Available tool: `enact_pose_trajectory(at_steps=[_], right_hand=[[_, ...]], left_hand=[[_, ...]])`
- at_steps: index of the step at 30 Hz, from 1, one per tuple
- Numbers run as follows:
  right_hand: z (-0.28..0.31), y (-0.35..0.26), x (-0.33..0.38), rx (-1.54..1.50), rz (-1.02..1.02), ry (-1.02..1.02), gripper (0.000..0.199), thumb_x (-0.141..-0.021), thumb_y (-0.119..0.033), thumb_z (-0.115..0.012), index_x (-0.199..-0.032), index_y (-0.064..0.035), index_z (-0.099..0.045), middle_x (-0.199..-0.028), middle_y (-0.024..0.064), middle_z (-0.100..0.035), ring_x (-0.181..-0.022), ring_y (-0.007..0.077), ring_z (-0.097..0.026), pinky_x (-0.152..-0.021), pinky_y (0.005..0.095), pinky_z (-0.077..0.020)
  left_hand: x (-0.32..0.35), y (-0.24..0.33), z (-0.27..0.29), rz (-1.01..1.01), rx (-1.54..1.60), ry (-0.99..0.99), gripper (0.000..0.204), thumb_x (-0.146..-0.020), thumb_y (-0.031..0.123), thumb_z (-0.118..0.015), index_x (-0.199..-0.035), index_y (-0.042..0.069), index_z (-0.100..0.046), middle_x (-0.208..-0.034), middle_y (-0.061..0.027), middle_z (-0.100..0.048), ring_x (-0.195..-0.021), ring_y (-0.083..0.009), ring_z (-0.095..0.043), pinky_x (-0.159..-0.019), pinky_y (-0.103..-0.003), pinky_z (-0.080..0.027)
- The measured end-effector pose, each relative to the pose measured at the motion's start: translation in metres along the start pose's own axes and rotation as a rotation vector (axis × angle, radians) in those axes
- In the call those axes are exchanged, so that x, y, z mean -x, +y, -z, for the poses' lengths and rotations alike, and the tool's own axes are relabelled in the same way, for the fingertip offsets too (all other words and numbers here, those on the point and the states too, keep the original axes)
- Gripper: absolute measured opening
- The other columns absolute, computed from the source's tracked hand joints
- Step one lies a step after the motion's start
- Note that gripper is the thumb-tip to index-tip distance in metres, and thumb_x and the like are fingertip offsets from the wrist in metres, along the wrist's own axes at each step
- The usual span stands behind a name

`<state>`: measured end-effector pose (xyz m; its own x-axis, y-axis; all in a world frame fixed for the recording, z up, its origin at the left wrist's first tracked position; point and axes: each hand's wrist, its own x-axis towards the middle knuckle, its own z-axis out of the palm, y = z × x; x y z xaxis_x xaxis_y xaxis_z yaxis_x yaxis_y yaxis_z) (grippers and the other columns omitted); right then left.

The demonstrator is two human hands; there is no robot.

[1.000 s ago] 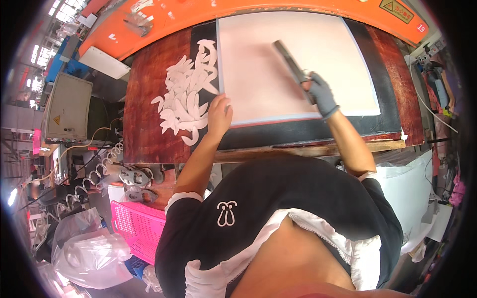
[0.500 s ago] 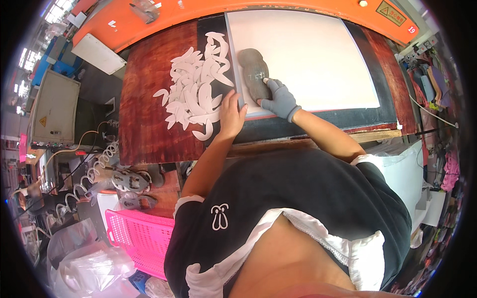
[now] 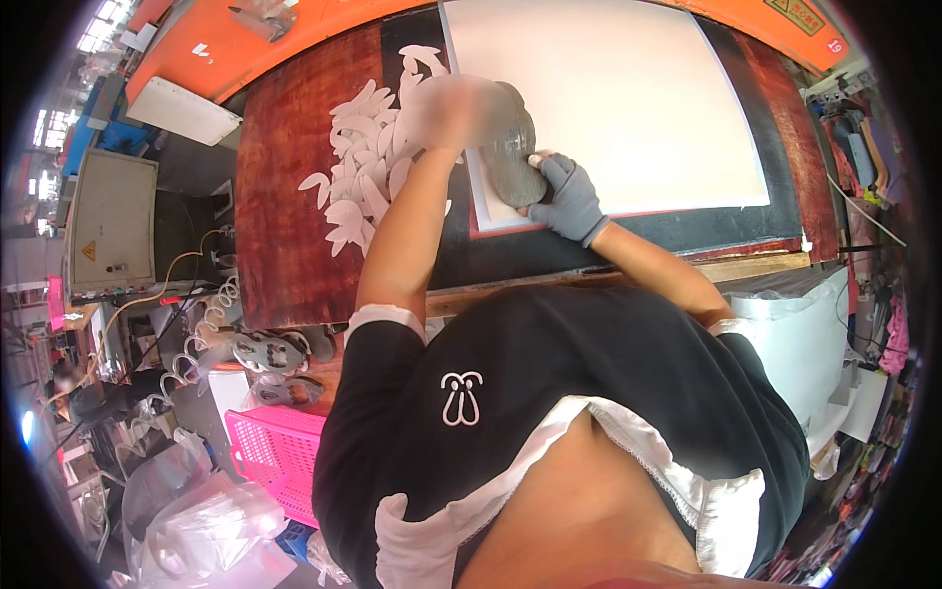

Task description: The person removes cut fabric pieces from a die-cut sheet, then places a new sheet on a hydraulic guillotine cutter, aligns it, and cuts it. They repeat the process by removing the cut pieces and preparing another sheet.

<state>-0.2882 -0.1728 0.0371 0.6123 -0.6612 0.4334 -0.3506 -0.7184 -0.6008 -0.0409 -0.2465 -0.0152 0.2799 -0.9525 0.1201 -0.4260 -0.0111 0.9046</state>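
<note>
A grey, sole-shaped cutting die [image 3: 512, 162] lies near the left edge of a large white sheet [image 3: 638, 108]. My right hand [image 3: 569, 201], in a grey glove with bare fingertips showing, is closed on the die's near right end. My left hand [image 3: 459, 116] reaches to the die's far left side, over the edge of the pile. It is smeared, so its fingers and any contact with the die cannot be made out. Left of the sheet lies a heap of curved white cut pieces [image 3: 358, 147], partly hidden behind my left hand and forearm.
Across the back runs an orange machine beam [image 3: 334, 44]. The sheet rests on a black board [image 3: 677, 236] over a reddish-brown table [image 3: 285, 196]. A pink basket [image 3: 280, 452], plastic bags [image 3: 211, 530] and grey shoes [image 3: 270, 351] are at the lower left.
My left hand has moved away from me, from the sheet's near left edge to the die's far left side. My right hand stays on the die. The whole view has shifted slightly.
</note>
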Motion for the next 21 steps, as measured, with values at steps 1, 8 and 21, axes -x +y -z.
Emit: enact_pose_trajectory(at_steps=[1,8,21], right_hand=[[-0.001,0.000,0.000,-0.013,0.039,0.031,0.069,-0.053,-0.024,-0.079,-0.112,-0.0024,-0.051,-0.108,0.0166,-0.055,-0.093,0.0347,-0.055,-0.081,0.0392,-0.0465],[0.003,-0.004,0.000,0.002,0.138,0.089,0.068,-0.051,-0.022,-0.081,-0.109,-0.0018,-0.051,-0.105,0.0177,-0.055,-0.089,0.0353,-0.057,-0.078,0.0398,-0.0479],[0.082,-0.012,0.104,-0.019,0.056,0.146,0.033,-0.070,-0.004,-0.066,-0.100,-0.0066,-0.052,-0.087,0.0143,-0.058,-0.076,0.0341,-0.056,-0.066,0.0417,-0.0460]], left_hand=[[-0.001,-0.003,0.000,0.071,-0.030,-0.015,0.039,-0.087,0.011,-0.053,-0.123,-0.002,-0.047,-0.126,-0.0146,-0.051,-0.120,-0.0219,-0.046,-0.099,-0.031,-0.036],[0.007,0.004,0.005,0.159,0.160,-0.018,0.037,-0.088,0.010,-0.053,-0.122,-0.002,-0.048,-0.125,-0.0142,-0.051,-0.120,-0.0214,-0.046,-0.100,-0.031,-0.035],[0.116,0.048,0.031,-0.342,-0.204,0.307,0.026,-0.082,0.011,-0.057,-0.105,0.000,-0.056,-0.105,-0.0174,-0.059,-0.096,-0.0321,-0.055,-0.086,-0.038,-0.042]])
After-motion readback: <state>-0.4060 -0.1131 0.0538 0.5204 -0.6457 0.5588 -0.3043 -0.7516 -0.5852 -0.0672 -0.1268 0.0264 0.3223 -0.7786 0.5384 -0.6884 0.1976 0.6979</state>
